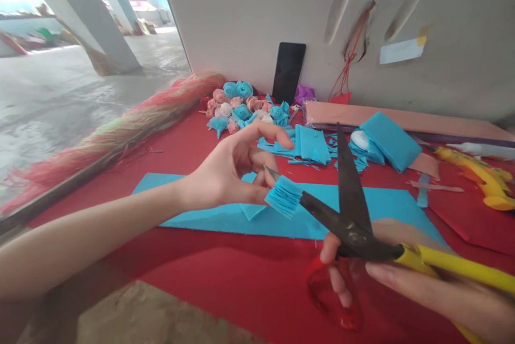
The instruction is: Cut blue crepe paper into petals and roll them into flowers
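Note:
In the middle of the view, my left hand [237, 167] holds a small pleated stack of light-blue crepe paper [284, 197] between thumb and fingers, with the index finger raised and curved. My right hand [426, 274] grips large dark-bladed scissors [356, 234] at the lower right. Their blades are spread wide. The lower blade runs behind the pleated paper, its tip showing near my left fingers, while the upper blade points up. One scissor handle is red, with fingers through its loop; yellow shows on the other. A wide blue paper sheet [374, 207] lies beneath both hands.
Blue, pink and white paper flowers [241, 110] are heaped at the back beside a black phone [288, 71] leaning on the wall. Folded blue paper [392, 140], blue scraps and a yellow glue gun [480, 172] lie rightward. Reddish bristly fibres [120, 129] line the red surface's left edge.

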Action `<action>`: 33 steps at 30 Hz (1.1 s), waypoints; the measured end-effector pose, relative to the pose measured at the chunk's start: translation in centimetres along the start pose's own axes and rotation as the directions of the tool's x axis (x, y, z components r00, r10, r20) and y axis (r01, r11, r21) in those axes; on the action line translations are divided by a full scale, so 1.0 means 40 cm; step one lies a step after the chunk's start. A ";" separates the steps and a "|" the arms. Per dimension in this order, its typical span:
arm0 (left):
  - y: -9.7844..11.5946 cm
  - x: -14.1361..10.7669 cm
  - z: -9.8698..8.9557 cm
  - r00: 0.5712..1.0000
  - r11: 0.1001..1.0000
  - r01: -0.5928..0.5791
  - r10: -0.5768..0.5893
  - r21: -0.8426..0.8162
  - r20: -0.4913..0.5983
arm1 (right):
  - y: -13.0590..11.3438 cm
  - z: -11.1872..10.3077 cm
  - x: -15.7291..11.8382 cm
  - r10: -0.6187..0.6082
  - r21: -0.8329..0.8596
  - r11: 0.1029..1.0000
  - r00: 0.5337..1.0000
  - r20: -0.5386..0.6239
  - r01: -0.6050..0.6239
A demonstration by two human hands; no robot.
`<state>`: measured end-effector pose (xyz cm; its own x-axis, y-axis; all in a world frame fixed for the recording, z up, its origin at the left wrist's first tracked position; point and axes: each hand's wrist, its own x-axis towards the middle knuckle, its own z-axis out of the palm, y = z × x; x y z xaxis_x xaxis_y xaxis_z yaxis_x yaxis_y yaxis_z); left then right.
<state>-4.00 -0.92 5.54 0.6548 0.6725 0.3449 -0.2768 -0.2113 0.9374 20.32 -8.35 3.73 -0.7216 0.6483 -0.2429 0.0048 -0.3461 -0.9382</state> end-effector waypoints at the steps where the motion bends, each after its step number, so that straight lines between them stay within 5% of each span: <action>1: 0.000 0.001 -0.001 1.000 1.000 0.001 -0.001 -0.002 -0.002 | 0.004 0.004 0.001 -0.003 0.012 1.000 1.000 -0.023 0.004; 4: -0.002 0.004 -0.007 1.000 1.000 -0.010 0.009 -0.003 -0.015 | 0.012 0.014 0.002 -0.007 0.015 1.000 0.998 -0.070 0.008; 9: -0.006 0.009 -0.016 1.000 1.000 -0.021 0.021 -0.007 -0.014 | 0.004 0.020 0.004 -0.048 -0.228 0.974 0.978 -0.204 0.000; 15: 0.003 0.007 -0.025 1.000 1.000 0.004 -0.003 -0.011 0.024 | -0.021 0.023 0.005 -0.018 -0.246 0.969 0.993 -0.116 -0.011; 26: -0.006 0.006 -0.013 0.999 0.999 0.038 -0.037 -0.014 0.016 | -0.048 0.022 -0.005 -0.110 -0.429 0.903 0.964 -0.243 -0.005; 29: -0.006 0.004 -0.010 1.000 1.000 0.018 -0.018 0.017 0.013 | -0.057 0.010 -0.001 -0.292 -0.665 0.745 0.875 -0.386 -0.045; 31: -0.006 0.002 -0.006 1.000 0.994 -0.009 0.008 0.106 0.008 | -0.057 -0.009 0.005 -0.441 -0.857 0.469 0.783 -0.438 -0.215; 33: -0.006 -0.003 0.000 0.997 0.960 -0.074 0.075 0.270 0.008 | -0.047 -0.037 0.008 -0.476 -0.880 0.122 0.751 -0.458 -0.459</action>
<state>-3.99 -0.94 5.27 0.6382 0.6489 0.4144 -0.1248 -0.4439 0.8873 21.09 -6.50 5.07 -0.2270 0.9620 0.1518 0.9411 0.2568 -0.2199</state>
